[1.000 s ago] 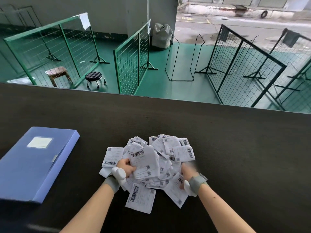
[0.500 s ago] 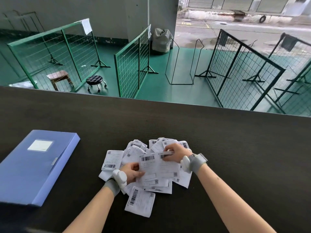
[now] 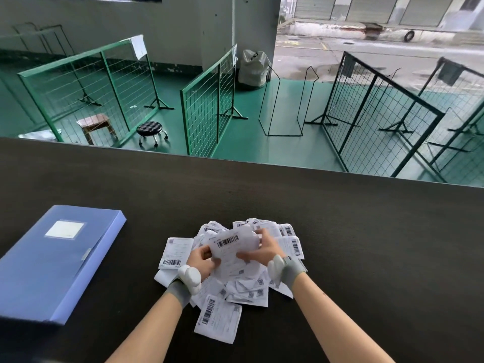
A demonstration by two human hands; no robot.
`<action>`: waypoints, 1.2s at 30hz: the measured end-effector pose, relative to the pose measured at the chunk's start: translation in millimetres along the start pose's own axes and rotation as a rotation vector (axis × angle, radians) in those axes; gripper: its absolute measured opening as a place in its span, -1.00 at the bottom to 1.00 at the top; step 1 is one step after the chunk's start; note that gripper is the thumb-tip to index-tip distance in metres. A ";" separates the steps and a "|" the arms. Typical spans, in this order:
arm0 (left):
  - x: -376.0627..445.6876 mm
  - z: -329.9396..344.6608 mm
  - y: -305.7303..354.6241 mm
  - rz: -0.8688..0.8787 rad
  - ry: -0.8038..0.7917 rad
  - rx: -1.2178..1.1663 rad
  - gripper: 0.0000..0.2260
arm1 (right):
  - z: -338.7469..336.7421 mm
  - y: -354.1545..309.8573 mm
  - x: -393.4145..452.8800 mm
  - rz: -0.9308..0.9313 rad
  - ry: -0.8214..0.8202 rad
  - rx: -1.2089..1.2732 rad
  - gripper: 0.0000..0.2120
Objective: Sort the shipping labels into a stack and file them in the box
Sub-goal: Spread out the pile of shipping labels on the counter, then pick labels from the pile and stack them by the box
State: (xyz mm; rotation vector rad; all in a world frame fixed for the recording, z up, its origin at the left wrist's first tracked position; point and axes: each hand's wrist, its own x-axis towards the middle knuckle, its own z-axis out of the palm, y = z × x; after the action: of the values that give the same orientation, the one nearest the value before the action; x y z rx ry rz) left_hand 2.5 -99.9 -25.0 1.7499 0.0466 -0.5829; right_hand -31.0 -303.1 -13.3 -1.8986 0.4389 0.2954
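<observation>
Only barcodes legible; both hands, left (image 3: 201, 259) and right (image 3: 264, 248), pinch one label (image 3: 230, 246) above pile (image 3: 243, 286).

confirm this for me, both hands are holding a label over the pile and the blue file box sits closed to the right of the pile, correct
Not quite. The head view shows the blue file box closed on the left of the pile, not the right. The rest holds: the left hand and the right hand hold a label over the pile.

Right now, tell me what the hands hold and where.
Both hands grip one shipping label: left hand at its lower left edge, right hand along its right side.
</observation>
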 end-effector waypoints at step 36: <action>10.0 -32.5 -2.9 -0.126 0.089 0.295 -0.77 | 75.7 -1.2 7.2 0.220 0.016 0.063 -0.74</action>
State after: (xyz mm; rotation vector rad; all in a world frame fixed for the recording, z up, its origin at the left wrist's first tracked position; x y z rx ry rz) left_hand 21.9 -71.9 -26.9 2.0703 0.1405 -0.6273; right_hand -23.6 -233.2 -42.3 -1.7944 0.6615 0.4070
